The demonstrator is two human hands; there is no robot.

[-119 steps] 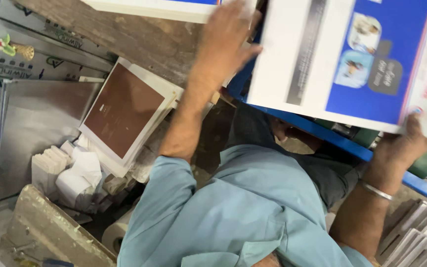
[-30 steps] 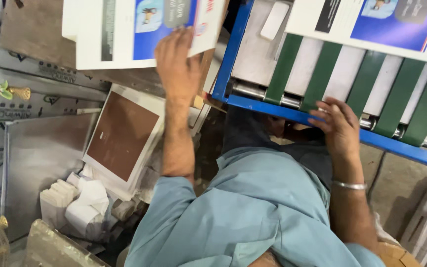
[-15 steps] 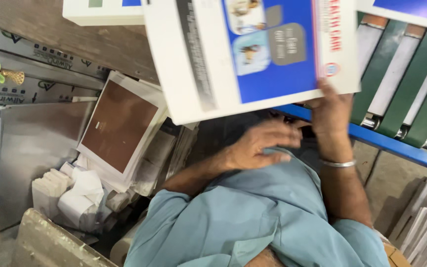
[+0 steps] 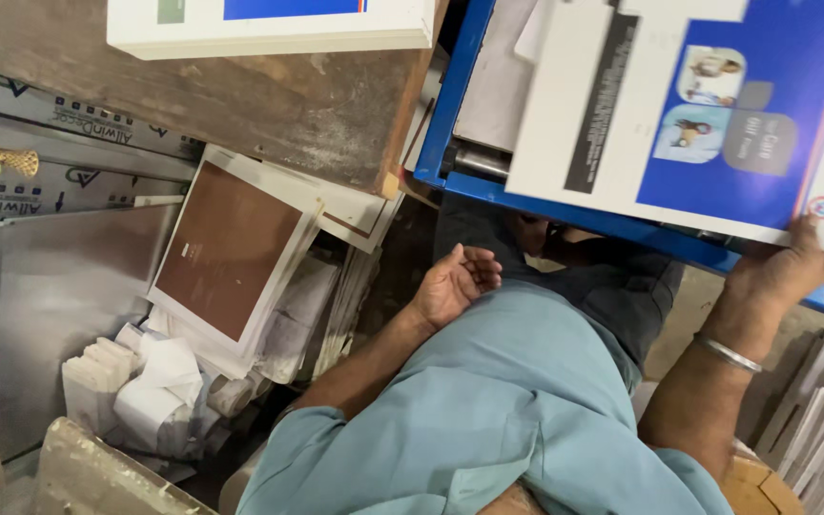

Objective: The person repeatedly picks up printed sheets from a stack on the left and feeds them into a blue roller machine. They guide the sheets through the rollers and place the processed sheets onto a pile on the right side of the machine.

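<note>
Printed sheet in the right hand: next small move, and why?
Probably bring the left hand up to the sheet's free edge. The right hand grips only its lower right corner, while the left is empty, half curled over the lap. The big white and blue sheet hangs across the blue frame, so one-handed it may tilt or bend. A second hold would likely steady it.

Open gap over the lap between wooden board (image 4: 240, 95) and blue frame (image 4: 450, 114); brown-faced panel stack (image 4: 231, 248) crowding the left.
</note>
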